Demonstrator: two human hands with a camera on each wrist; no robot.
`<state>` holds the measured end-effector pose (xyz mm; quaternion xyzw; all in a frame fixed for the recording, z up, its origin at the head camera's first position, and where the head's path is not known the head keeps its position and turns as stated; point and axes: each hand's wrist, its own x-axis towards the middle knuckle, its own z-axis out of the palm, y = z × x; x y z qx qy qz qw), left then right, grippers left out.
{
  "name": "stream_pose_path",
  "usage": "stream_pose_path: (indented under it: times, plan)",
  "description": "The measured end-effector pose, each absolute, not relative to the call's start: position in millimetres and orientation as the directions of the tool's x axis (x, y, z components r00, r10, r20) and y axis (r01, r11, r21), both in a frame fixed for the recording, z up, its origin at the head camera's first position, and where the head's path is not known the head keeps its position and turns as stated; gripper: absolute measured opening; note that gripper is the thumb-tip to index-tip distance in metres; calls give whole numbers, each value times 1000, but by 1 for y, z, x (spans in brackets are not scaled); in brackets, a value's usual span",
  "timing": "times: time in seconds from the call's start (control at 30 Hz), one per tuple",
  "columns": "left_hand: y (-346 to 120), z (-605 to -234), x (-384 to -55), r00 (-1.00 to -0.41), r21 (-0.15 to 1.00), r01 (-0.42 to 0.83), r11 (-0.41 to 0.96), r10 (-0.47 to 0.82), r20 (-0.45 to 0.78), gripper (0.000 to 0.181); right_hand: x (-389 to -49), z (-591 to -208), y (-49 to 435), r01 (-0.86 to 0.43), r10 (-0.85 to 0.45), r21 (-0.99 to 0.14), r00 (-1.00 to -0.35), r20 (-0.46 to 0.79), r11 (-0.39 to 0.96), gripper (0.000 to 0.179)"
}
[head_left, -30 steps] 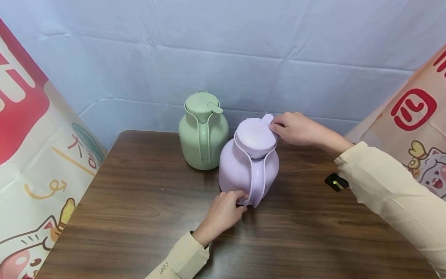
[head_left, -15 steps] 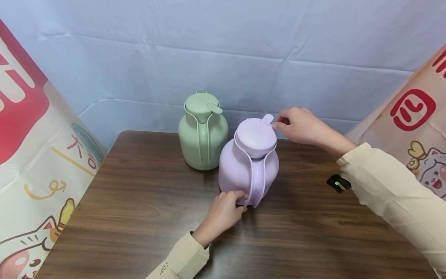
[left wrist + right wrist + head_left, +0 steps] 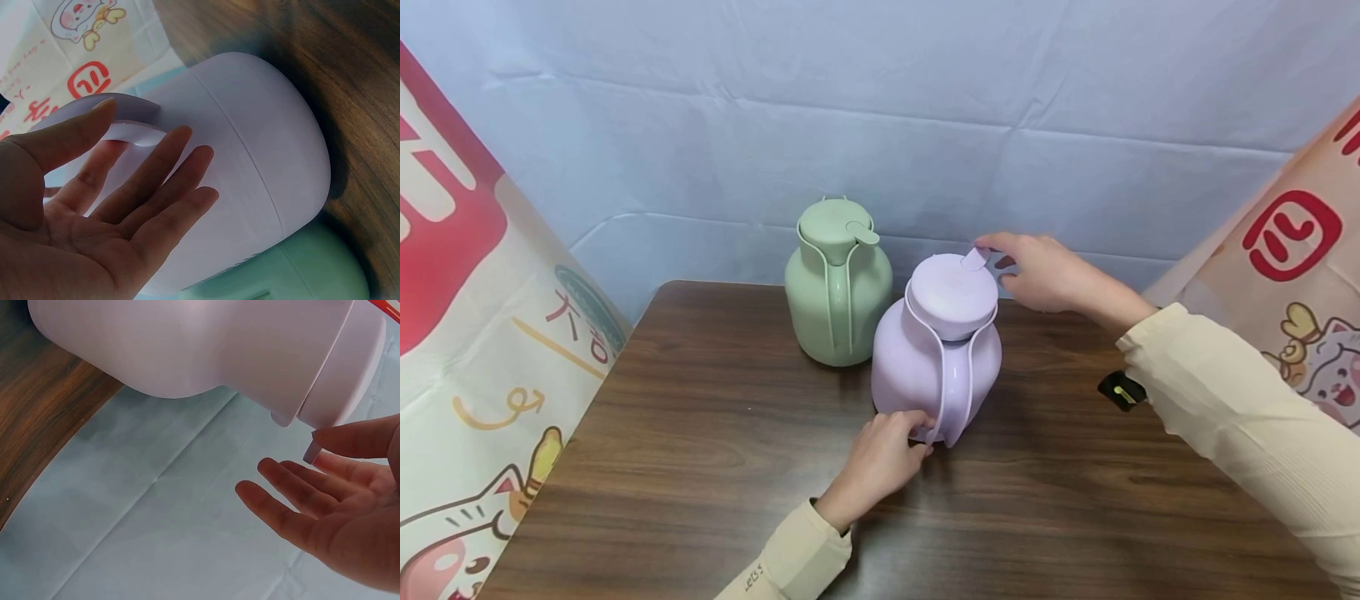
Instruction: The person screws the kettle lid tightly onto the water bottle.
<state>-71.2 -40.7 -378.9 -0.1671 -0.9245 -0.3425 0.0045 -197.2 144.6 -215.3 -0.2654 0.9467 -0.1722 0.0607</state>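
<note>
A lilac thermos jug point(image 3: 902, 358) stands upright on the wooden table, its handle facing the front. At the handle's lower end my left hand point(image 3: 883, 454) pinches it between thumb and index finger. The left wrist view shows that hand's other fingers point(image 3: 164, 187) spread beside the jug body. On the round lid point(image 3: 953, 292) a small tab point(image 3: 976, 258) sticks out to the back right. My right hand point(image 3: 1048, 273) has thumb and index finger on this tab. In the right wrist view the tab point(image 3: 312, 452) sits between them, with the remaining fingers loosely extended.
Close behind and left of the lilac jug stands a green thermos jug point(image 3: 808, 287) of similar shape. A small black object point(image 3: 1122, 390) with a yellow mark lies by the right sleeve. Pale blue cloth point(image 3: 880, 100) hangs behind the wooden table point(image 3: 700, 433), with printed cloths at both sides.
My right hand drew slightly back from the lid's tab, then came forward onto its outer end. The left hand and both jugs have kept their places.
</note>
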Motion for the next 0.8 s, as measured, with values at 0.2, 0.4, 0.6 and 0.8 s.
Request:
stream_pose_path:
  times: [0.2,0.4,0.6,0.8]
  plan:
    - [-41,-379,-71,-944,637,312,705,306,123,21,-198,-215,145,-468,-508,-356,-861,-23,809,44]
    - [-41,-378,-71,-944,645,308,700,307,118,21,-196,-213,146,-469,-503,-353,-865,-3,809,32]
    - [-41,-378,-71,-945,644,308,700,307,118,21,-196,-209,147,-456,-485,-320,-875,-10,830,24]
    - [-41,-377,-70,-946,645,303,702,306,111,21,-196,-207,148,-479,-493,-253,-870,9,841,21]
